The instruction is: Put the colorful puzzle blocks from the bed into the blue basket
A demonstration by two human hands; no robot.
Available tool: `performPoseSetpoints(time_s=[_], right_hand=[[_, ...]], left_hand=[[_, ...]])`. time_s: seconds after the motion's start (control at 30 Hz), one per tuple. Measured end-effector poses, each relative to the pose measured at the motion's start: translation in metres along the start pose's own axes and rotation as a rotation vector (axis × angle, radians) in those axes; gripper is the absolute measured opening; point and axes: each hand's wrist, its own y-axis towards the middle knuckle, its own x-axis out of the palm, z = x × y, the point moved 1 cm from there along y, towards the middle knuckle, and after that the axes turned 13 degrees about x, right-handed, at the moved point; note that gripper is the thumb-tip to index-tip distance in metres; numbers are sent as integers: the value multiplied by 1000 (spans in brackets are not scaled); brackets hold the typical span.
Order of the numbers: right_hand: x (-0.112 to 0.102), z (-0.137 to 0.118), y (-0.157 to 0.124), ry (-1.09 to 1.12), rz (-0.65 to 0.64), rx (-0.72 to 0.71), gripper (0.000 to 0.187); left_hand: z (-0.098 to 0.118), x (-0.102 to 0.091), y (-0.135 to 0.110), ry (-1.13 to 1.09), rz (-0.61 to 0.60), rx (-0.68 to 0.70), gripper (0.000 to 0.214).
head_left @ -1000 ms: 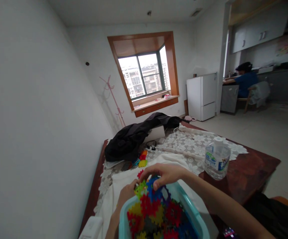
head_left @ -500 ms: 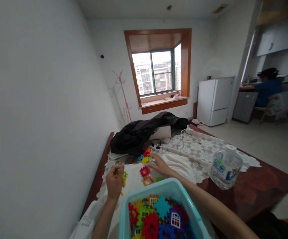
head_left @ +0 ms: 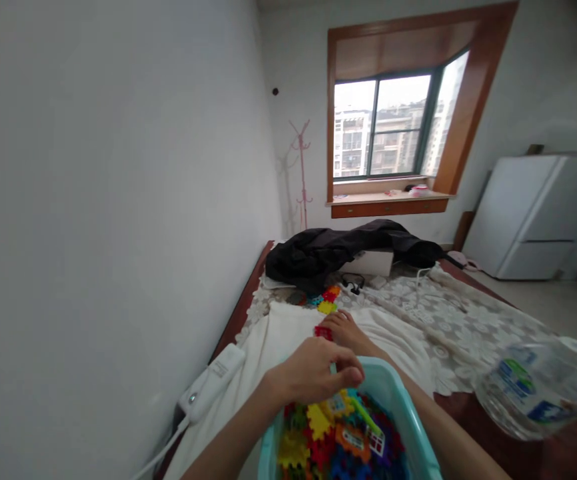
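Head view: our left hand [head_left: 313,373], loosely curled, hangs over the tub [head_left: 415,415]'s far edge, gear pieces [head_left: 318,443] inside; our right hand [head_left: 347,331] is beside a red piece [head_left: 322,332] beyond. We can't tell either's grip.

Window [head_left: 383,127] daylight glares; the frame's edges stretch, softly blurred.

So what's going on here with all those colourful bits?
A person has a left hand above a light-blue plastic tub heaped with colourful toothed plastic pieces; whether it grips one is hidden. The right hand is past the tub's far rim, close to a red plastic piece on the white cloth. A few more pieces, including a yellow toothed plastic piece, lie farther back, near the crumpled black fabric.
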Motion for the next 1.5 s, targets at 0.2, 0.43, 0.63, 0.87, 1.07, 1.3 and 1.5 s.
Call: performPoseSetpoints(time_s=[0.2,0.43,0.63,0.87,1.07,1.3,1.5], right_hand=[[0,12,-1,-96,-175,-68,25],[-3,26,-7,-43,-254,-32,44],[13,31,-26,-81,-260,14,34],[3,26,-29,-88,-342,-83,31],[8,30,-34,-103,-279,-78,32],[-10,21,-33,-181,-218,15,53],[-16,19,-36,-254,-181,8,46]], left_hand=[[-56,-26,5,-64,188,-27,76],[-172,-14,5,412,460,-295,62],[-206,7,-12,557,295,-299,62],[-203,1,-12,579,259,-173,48],[-204,4,-14,593,236,-113,58],[-206,8,-14,571,182,-85,36],[-197,5,-11,523,207,-31,35]])
